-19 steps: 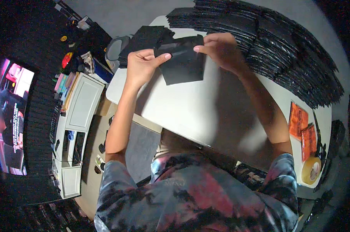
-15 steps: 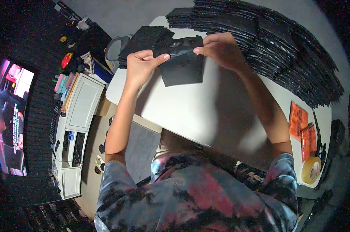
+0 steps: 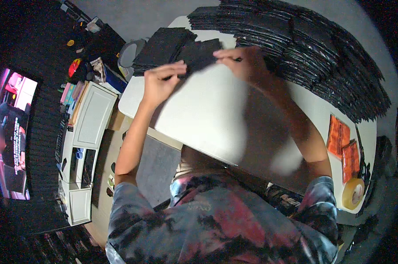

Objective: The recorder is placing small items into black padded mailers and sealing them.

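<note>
My left hand (image 3: 161,83) is raised over the far left part of the white table (image 3: 194,114), fingers stretched out and slightly curled at the tips. My right hand (image 3: 245,66) is opposite it, fingers pointing left, with a gap showing beside the thumb. Between the two sets of fingertips lies a flat black pouch (image 3: 202,53), its lower edge slanting up to the right. Whether the fingertips touch it is unclear. A stack of flat black pouches (image 3: 161,48) sits just left of it, behind my left hand.
Long rows of overlapping black pouches (image 3: 313,53) curve along the table's far right side. Orange packets (image 3: 339,136) and a roll of clear tape (image 3: 352,193) lie at the right edge. A white cabinet (image 3: 92,116) and a lit screen (image 3: 16,132) stand left.
Both hands held a black pouch up by its folded top edge. The fingers have straightened off that grip, and a pouch now lies flat beside the stack.
</note>
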`<state>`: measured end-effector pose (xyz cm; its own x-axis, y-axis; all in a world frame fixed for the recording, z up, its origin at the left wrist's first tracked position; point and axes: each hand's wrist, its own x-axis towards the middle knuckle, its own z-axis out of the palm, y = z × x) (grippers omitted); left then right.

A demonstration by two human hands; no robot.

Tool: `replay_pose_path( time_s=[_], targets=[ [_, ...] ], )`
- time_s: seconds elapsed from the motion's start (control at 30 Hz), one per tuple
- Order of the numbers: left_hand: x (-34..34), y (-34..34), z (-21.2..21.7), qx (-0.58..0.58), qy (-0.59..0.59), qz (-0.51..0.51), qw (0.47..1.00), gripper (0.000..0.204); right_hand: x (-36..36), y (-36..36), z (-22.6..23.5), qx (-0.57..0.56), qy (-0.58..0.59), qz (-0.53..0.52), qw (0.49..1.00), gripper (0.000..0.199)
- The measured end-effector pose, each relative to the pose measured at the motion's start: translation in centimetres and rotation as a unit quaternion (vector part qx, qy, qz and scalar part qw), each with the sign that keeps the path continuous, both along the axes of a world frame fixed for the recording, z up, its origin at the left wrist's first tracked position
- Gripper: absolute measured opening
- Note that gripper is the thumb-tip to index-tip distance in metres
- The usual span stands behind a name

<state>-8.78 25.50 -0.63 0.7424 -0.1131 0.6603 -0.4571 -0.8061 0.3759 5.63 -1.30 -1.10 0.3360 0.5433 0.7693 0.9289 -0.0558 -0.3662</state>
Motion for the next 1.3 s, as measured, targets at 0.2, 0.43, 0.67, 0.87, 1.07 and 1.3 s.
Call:
replay_pose_path(
  time_s=[0.2, 0.43, 0.67, 0.87, 1.07, 1.3],
  targets=[
    [-3.3, 0.9, -4.9, 0.070, 0.137, -0.043, 0.987, 0.021, -1.1, -0.1, -7.4, -0.184, 0.062, 0.147, 0.970, 0.018],
    [-4.5, 0.5, -3.3, 0.135, 0.108, -0.086, 0.981, 0.047, -3.0, -0.5, -7.7, -0.130, 0.027, 0.142, 0.981, 0.023],
    [-1.7, -0.7, -3.2, 0.227, 0.167, -0.097, 0.955, 0.067, -3.0, -0.8, -7.8, -0.127, 0.001, 0.109, 0.986, 0.020],
    [-1.2, 1.1, -5.1, 0.126, 0.233, -0.097, 0.959, 0.051, -3.3, 0.2, -7.1, -0.210, 0.298, 0.025, 0.931, 0.024],
    [-1.0, -0.6, -5.2, 0.104, 0.165, -0.019, 0.981, 0.056, -2.9, 0.8, -8.0, -0.110, 0.316, 0.008, 0.942, 0.026],
    [-0.3, 0.0, -5.0, 0.161, 0.219, 0.002, 0.962, 0.060, -2.6, 0.4, -7.4, -0.109, 0.348, 0.033, 0.930, 0.053]
  ],
)
